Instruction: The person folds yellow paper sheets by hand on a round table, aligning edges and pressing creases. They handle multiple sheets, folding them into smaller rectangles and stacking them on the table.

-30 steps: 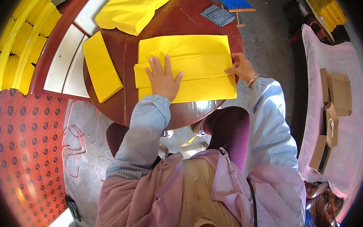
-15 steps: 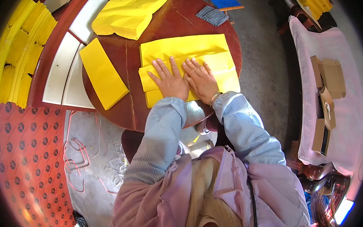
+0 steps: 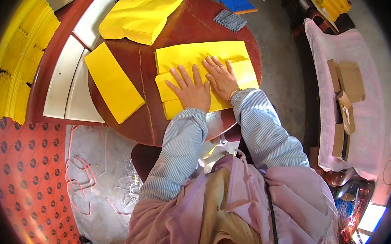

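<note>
A large yellow paper sheet (image 3: 195,59), folded over along its near edge, lies on a round dark red wooden table (image 3: 133,118). My left hand (image 3: 189,90) lies flat on the folded part with fingers spread. Beside it, my right hand (image 3: 220,76) also presses flat on the fold, fingers apart. Neither hand grips anything.
A folded yellow strip (image 3: 113,88) lies left of the sheet, and a stack of yellow sheets (image 3: 141,13) sits at the table's far side. A grey ridged pad (image 3: 230,20) is at the far edge. White boards (image 3: 66,80) lie at left. Cardboard boxes (image 3: 346,86) rest on a pink cloth at right.
My right hand moved from the sheet's right edge inward to lie flat next to my left hand. The left hand shifted slightly along the fold.
</note>
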A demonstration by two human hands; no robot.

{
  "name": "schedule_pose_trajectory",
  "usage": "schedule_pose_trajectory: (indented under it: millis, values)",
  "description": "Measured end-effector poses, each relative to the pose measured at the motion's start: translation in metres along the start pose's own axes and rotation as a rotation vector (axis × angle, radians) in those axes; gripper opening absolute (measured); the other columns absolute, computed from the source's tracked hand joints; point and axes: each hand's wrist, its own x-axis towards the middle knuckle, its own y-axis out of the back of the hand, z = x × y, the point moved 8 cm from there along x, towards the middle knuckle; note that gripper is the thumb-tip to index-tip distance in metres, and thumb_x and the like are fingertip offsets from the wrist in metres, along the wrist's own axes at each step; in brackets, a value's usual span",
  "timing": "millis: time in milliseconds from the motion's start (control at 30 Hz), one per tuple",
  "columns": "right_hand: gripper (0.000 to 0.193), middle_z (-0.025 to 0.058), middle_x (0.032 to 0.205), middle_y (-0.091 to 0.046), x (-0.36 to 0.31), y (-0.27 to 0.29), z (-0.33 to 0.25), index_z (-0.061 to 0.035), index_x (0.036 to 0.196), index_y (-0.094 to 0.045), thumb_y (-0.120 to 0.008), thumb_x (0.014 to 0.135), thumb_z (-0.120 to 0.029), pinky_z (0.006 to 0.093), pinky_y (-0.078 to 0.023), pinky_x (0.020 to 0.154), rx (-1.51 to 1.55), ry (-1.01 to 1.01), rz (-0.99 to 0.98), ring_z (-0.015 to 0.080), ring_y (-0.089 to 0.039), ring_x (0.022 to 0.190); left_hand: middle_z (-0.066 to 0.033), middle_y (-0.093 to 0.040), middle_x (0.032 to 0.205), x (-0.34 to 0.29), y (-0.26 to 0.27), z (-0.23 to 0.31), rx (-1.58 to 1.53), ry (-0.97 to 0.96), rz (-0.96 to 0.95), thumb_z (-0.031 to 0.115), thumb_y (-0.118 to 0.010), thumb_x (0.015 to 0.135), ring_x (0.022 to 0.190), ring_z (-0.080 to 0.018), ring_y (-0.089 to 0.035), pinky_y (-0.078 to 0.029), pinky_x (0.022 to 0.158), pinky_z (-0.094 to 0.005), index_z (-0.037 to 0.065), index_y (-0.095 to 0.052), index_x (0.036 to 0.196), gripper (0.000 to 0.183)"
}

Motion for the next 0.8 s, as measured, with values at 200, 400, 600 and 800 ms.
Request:
schedule_pose_trajectory:
  millis: [200,400,600,800]
  values:
    - [0.058,-0.0002,0.176,-0.028,-0.004,0.010,0.069,-0.0204,0.168,-0.031,-0.040,0.113,-0.038,0.0539,-0.013,0.132,-0.076,-0.148,0.008,0.0201,-0.021,0.163,-0.0266,-0.020,0.173,-0.002,-0.002,-0.001,0.028,-0.004,0.020,0.061,-0.047,0.106,0.161,-0.0517,-0.008,-0.003,0.121,-0.0776,0.020,-0.031,0.168,0.076]
    - [0.060,-0.0012,0.175,-0.028,-0.010,0.007,0.093,-0.0221,0.167,-0.033,-0.034,0.113,-0.049,0.0520,-0.010,0.133,-0.059,-0.157,0.046,0.0200,-0.020,0.163,-0.0218,-0.024,0.174,0.000,-0.005,0.003,0.030,0.043,0.025,0.058,-0.048,0.106,0.163,-0.0419,-0.010,-0.003,0.123,-0.0749,0.015,-0.035,0.166,0.075]
    - [0.060,0.0005,0.174,-0.031,-0.011,0.006,0.091,-0.0224,0.167,-0.034,-0.035,0.113,-0.048,0.0526,-0.013,0.133,-0.088,-0.162,0.051,0.0213,-0.024,0.162,-0.0081,-0.031,0.174,0.012,-0.019,0.069,0.003,-0.160,0.078,0.053,-0.047,0.107,0.164,-0.0224,-0.019,-0.005,0.130,-0.0621,0.013,-0.038,0.165,0.071]
    - [0.061,-0.0021,0.176,-0.025,-0.012,0.001,0.091,-0.0244,0.168,-0.031,-0.029,0.113,-0.052,0.0505,-0.009,0.134,-0.111,-0.157,0.063,0.0195,-0.020,0.163,-0.0094,-0.037,0.171,0.009,0.000,-0.006,0.060,-0.146,0.134,0.041,-0.052,0.107,0.161,-0.0253,-0.027,-0.020,0.129,-0.0564,0.010,-0.040,0.162,0.065]
